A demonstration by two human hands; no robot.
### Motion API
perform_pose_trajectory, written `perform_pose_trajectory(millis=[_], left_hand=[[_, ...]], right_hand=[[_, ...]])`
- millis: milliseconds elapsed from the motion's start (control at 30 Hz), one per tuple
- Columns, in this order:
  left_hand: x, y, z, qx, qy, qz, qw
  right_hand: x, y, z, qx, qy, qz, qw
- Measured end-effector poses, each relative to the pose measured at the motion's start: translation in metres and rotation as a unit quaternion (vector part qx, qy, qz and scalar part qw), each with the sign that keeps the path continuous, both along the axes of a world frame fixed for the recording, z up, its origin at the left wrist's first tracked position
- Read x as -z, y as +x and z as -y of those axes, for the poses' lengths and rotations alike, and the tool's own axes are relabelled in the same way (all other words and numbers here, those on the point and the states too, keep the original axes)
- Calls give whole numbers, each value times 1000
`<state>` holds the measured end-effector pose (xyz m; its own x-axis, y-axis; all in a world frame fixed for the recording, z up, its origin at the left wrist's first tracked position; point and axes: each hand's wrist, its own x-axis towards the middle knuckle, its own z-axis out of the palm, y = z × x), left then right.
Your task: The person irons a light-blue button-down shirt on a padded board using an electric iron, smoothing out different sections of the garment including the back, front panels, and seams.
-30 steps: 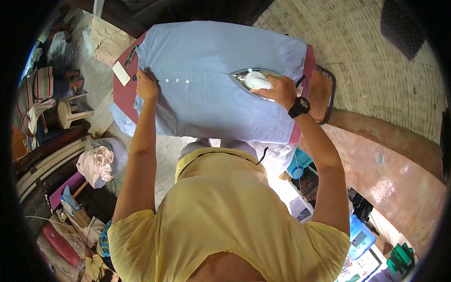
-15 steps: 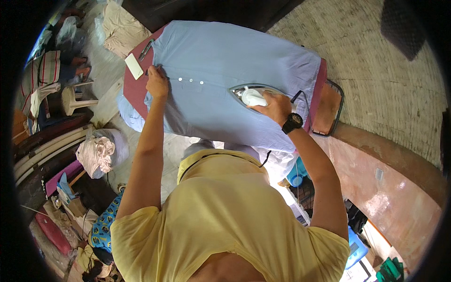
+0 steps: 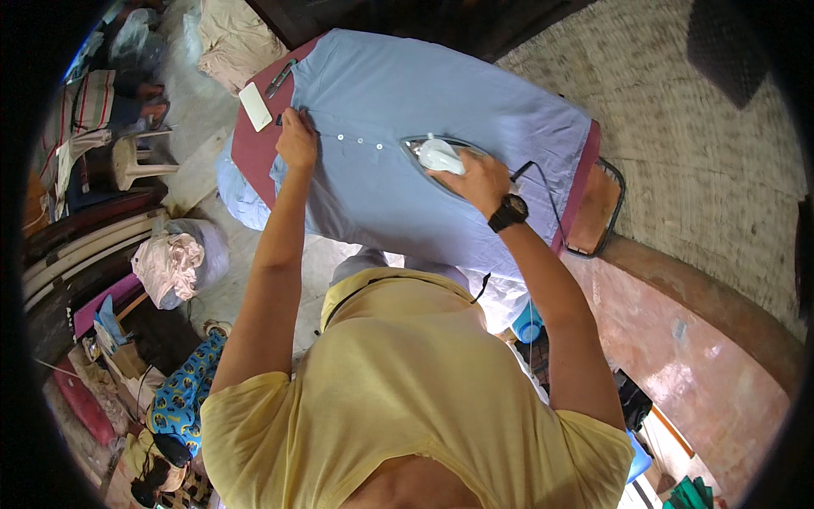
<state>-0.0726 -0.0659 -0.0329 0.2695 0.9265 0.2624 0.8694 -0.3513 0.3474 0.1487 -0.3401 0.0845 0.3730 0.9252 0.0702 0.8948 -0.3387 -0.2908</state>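
Note:
A light blue buttoned garment (image 3: 441, 93) lies spread over a maroon ironing board (image 3: 252, 157), a short row of white buttons running across it. My right hand (image 3: 481, 180) is wrapped round the handle of a clothes iron (image 3: 438, 156). The iron rests flat on the fabric, its tip pointing left, close to the buttons. At the garment's left end, my left hand (image 3: 296, 140) pinches the edge of the cloth. Beside that hand, on the board, are a white flat rectangular object (image 3: 254, 107) and a slim dark tool or pen (image 3: 281, 78).
From the iron a black cord (image 3: 543, 191) trails over the board's right end, near a metal-framed rest (image 3: 615, 208). A bag of clothes (image 3: 170, 263) and a pale plastic stool (image 3: 136, 165) stand at left. Part of another person (image 3: 153, 100) shows at far left.
The iron has slid left over the garment with my right hand, nearer the buttons. My left hand keeps its hold on the cloth edge. The whole view has shifted slightly.

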Motion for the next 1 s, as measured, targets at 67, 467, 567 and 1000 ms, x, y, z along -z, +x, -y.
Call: perform_pose_trajectory(millis=[67, 467, 567, 1000], left_hand=[[3, 3, -1, 0, 5, 2, 1000], [-1, 2, -1, 12, 3, -11, 1000], [0, 2, 0, 22, 7, -11, 1000], [0, 0, -3, 19, 6, -24, 1000]], right_hand=[[3, -7, -5, -20, 0, -5, 1000], [-9, -4, 6, -33, -45, -39, 998], [0, 39, 64, -28, 57, -29, 998], [-2, 58, 81, -6, 17, 7, 1000]])
